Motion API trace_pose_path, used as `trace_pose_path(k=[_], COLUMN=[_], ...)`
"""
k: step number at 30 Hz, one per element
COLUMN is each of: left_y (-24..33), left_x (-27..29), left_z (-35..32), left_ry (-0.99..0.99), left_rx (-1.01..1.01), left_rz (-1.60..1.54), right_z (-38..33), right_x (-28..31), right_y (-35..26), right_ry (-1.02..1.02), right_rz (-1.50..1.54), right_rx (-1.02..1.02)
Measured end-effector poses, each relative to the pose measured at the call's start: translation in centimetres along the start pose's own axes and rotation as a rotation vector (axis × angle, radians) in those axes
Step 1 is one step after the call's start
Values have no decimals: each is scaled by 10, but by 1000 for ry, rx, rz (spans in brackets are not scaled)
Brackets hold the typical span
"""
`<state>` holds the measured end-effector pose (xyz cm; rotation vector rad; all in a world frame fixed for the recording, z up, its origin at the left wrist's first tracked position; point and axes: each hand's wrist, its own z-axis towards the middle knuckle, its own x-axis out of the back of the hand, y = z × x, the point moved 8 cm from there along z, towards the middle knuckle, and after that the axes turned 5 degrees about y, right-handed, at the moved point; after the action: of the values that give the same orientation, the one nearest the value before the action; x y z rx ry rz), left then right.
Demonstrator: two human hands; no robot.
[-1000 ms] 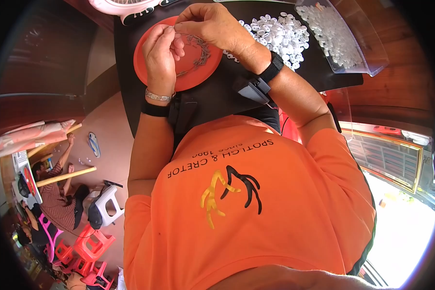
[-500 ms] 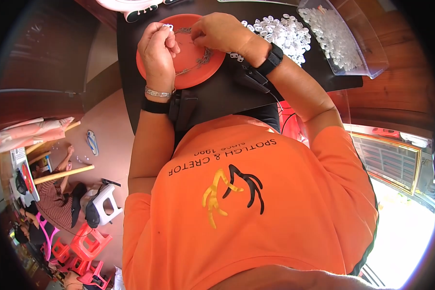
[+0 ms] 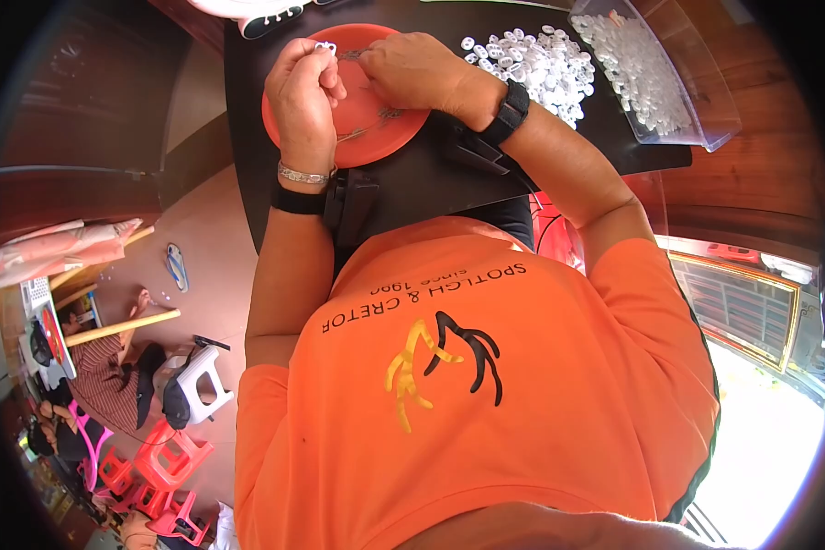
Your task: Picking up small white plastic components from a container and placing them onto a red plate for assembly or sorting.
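My left hand [image 3: 305,96] is closed over the left part of a round red-orange plate [image 3: 396,137]. Between its thumb and forefinger it pinches a small white plastic piece [image 3: 326,47] with holes in it. My right hand [image 3: 419,71] reaches over the plate's right side from the right, fingertips drawn together close to the plate; whatever they hold is hidden. Thin grey metal pieces [image 3: 390,115] lie in a loose arc on the plate, partly covered by my hands. A pile of white oval plastic pieces [image 3: 545,73] is heaped just right of my right hand.
A clear plastic bin [image 3: 697,124] of translucent small pieces stands at the right of the black table [image 3: 412,188]. Part of a white shoe-like object [image 3: 270,18] shows at the far left edge. Two people sit low at left, near red stools [image 3: 170,458] and a white stool [image 3: 202,385].
My right hand has shifted slightly down and left, its fingertips now lower among the grey pieces on the plate. My left hand keeps its pinch on the white piece.
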<state>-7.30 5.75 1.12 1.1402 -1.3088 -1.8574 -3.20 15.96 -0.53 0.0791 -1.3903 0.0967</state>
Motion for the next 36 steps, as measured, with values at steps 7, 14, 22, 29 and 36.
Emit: trace_pose_path(k=[7, 14, 22, 29, 36], left_y=[6, 7, 7, 2, 0], left_x=[-16, -25, -28, -30, -30], left_z=[-13, -18, -20, -22, -21], left_ry=[-93, -127, -133, -148, -134], left_rx=[-28, -59, -52, -33, -10], left_rz=[17, 126, 171, 149, 138], right_z=[-15, -21, -25, -25, -23], right_x=[51, 46, 41, 39, 28], right_y=[28, 44, 32, 24, 20], right_ry=[302, 303, 267, 276, 235], right_rz=[538, 1422, 1587, 1635, 1568], right_rx=[-141, -171, -289, -325, -320])
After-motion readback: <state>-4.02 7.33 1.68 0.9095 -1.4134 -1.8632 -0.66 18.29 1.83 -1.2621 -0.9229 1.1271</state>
